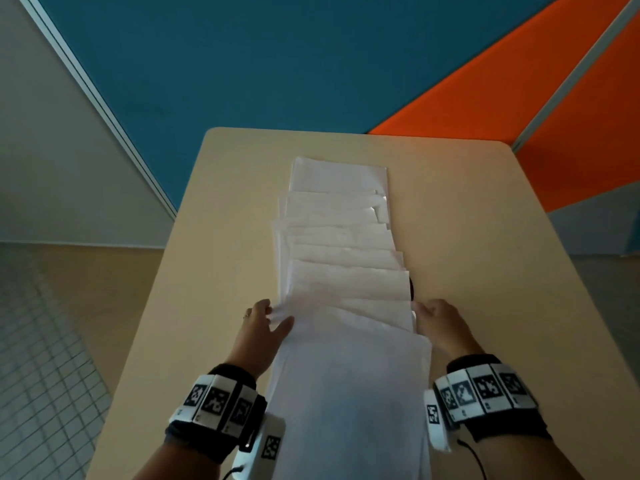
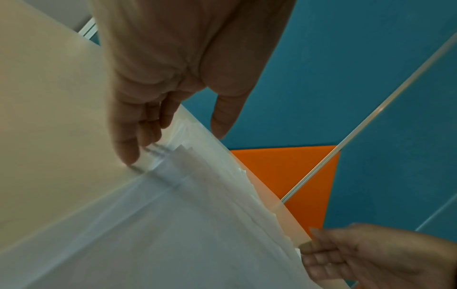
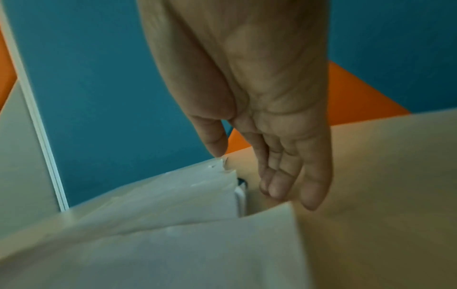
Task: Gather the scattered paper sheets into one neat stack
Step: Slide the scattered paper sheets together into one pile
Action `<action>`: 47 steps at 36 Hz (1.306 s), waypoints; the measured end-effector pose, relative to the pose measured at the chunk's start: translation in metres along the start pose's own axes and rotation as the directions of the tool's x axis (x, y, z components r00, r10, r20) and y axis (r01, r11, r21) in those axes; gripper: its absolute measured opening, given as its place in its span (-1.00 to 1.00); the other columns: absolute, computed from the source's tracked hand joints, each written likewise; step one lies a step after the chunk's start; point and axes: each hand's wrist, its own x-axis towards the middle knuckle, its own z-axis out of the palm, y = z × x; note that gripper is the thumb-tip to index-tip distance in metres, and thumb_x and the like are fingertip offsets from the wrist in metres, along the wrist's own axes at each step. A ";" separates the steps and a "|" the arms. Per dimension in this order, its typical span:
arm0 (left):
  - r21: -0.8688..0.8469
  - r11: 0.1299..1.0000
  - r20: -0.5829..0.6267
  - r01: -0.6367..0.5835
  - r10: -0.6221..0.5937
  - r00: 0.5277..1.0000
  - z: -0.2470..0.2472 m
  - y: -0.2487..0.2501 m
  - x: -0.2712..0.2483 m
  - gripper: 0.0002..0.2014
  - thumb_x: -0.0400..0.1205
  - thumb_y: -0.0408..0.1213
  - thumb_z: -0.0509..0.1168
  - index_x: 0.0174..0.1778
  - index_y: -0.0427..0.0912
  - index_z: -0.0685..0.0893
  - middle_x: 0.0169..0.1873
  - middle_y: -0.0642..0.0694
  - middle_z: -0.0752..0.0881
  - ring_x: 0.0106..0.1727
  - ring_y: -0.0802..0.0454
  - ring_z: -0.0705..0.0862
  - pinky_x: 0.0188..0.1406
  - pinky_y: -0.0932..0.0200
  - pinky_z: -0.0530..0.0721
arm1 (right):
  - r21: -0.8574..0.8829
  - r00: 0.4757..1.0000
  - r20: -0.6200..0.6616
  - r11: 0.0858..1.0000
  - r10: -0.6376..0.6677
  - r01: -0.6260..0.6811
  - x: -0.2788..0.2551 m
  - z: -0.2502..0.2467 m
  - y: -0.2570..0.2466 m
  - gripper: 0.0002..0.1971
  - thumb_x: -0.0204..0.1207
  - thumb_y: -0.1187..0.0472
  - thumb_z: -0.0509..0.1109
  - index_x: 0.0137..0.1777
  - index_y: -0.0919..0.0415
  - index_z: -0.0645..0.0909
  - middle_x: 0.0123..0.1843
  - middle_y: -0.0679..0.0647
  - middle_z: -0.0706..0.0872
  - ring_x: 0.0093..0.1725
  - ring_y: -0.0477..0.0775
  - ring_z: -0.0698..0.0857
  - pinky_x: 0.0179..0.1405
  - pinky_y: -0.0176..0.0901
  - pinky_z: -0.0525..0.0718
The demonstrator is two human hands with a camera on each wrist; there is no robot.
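White paper sheets (image 1: 343,268) lie fanned in an overlapping row down the middle of a beige desk (image 1: 214,244), running from its far end toward the person. The sheets are blank; no print or writing can be read on them. The nearest sheet overhangs toward the near edge of the desk, between the two forearms.

The left hand (image 1: 263,323) meets the left edge of the row about halfway along it. In the left wrist view its fingers (image 2: 131,144) are extended and press against the staggered sheet edges, while the thumb (image 2: 225,117) stands apart above the paper; the hand is spread, not clamped on anything. A ring shows on one finger in the head view.

The right hand (image 1: 440,323) sits at the right edge of the row, level with the left. In the right wrist view its fingers (image 3: 284,181) are straight and close together, tips down on the desk just beside the sheets, and the thumb (image 3: 212,136) touches a sheet corner; this hand too is unclenched and grips nothing. A small dark item (image 1: 411,289), largely hidden under the right edge of the paper, cannot be identified.

Both wrists carry black bands (image 1: 221,403) bearing white tiles printed with black square marker patterns; these contain no readable text. Blue (image 1: 242,64) and orange (image 1: 571,133) partition panels stand behind the desk.
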 end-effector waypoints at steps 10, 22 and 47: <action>0.002 1.000 0.045 -0.022 0.022 0.999 0.008 -0.007 -0.029 -0.46 0.57 -0.29 0.34 0.44 -0.39 0.37 0.32 -0.35 0.49 0.22 -0.23 0.61 0.27 0.04 0.54 | 0.039 0.999 -0.007 0.998 0.041 -0.040 -0.032 0.030 0.013 -0.54 0.64 0.13 0.20 0.44 0.42 0.40 0.42 0.40 0.47 0.38 0.38 0.49 0.39 0.04 0.45; 0.134 0.991 0.085 0.030 -0.041 0.996 -0.008 -0.042 -0.057 -0.41 0.53 -0.25 0.39 0.43 -0.37 0.38 0.29 -0.36 0.45 0.27 -0.31 0.54 0.31 -0.17 0.58 | -0.047 1.000 -0.002 0.999 0.003 -0.004 -0.074 0.022 0.053 -0.70 0.63 0.29 0.18 0.28 0.40 0.52 0.25 0.37 0.66 0.26 0.32 0.61 0.19 -0.05 0.55; 0.299 0.954 0.147 0.020 -0.067 0.987 0.017 -0.008 -0.066 -0.35 0.63 -0.21 0.23 0.52 -0.48 0.14 0.52 -0.37 0.10 0.52 -0.37 0.19 0.58 -0.02 0.16 | 0.004 0.999 -0.027 1.000 -0.022 0.022 -0.087 0.039 0.044 -0.60 0.55 0.27 0.32 0.35 0.40 0.46 0.33 0.37 0.49 0.28 0.36 0.57 0.33 0.06 0.54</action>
